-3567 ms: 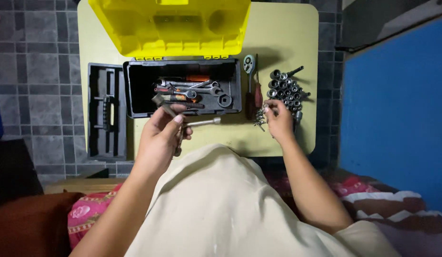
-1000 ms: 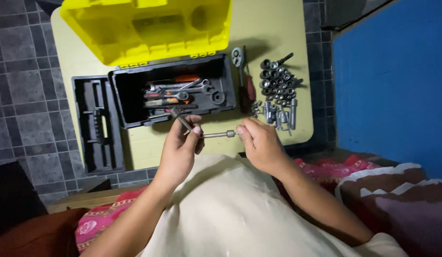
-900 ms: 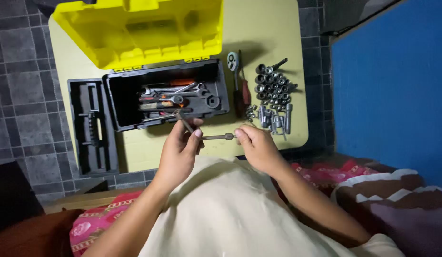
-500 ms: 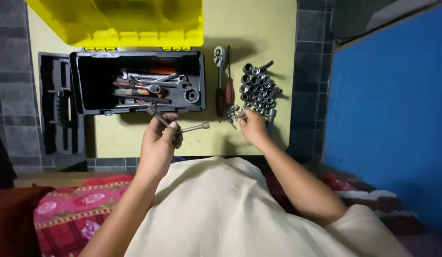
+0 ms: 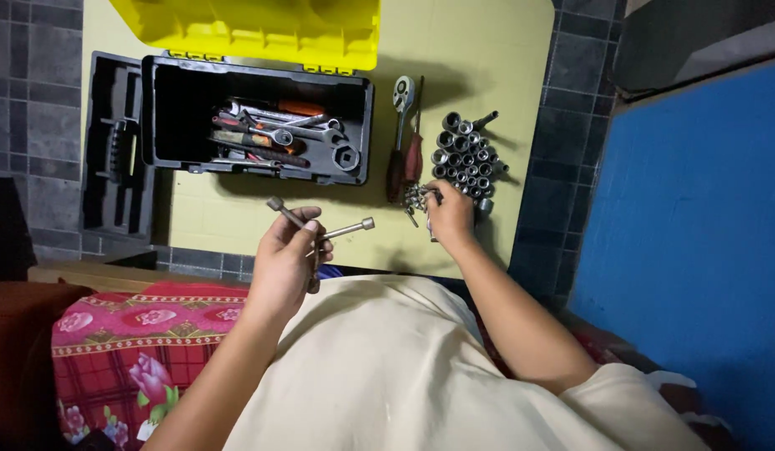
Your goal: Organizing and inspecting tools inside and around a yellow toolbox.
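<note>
Since half a second ago the right hand (image 5: 451,219) has stayed at the sockets while the view has swung, so the toolbox now sits tilted in frame; a second ago that hand was at the tip of the wrench instead.

Largest first: the yellow table (image 5: 479,50) carries the black toolbox (image 5: 258,121), its yellow lid (image 5: 254,29) thrown open and spanners piled inside. A black tray (image 5: 116,159) lies just left of the box. Right of the box lie a ratchet (image 5: 401,96) and a red-handled screwdriver (image 5: 412,154), side by side, then the cluster of sockets (image 5: 467,154).

The left hand (image 5: 289,259) is clenched round the junction of a metal T-wrench (image 5: 320,225) — one bar juts up-left past the thumb, the other points right and slightly up, its square end free in the air above the table's near edge. Its long axis runs roughly left to right.

The right hand's fingertips (image 5: 433,196) rest among the small bits (image 5: 414,199) beside the sockets; whether they pinch one I cannot tell.
</note>
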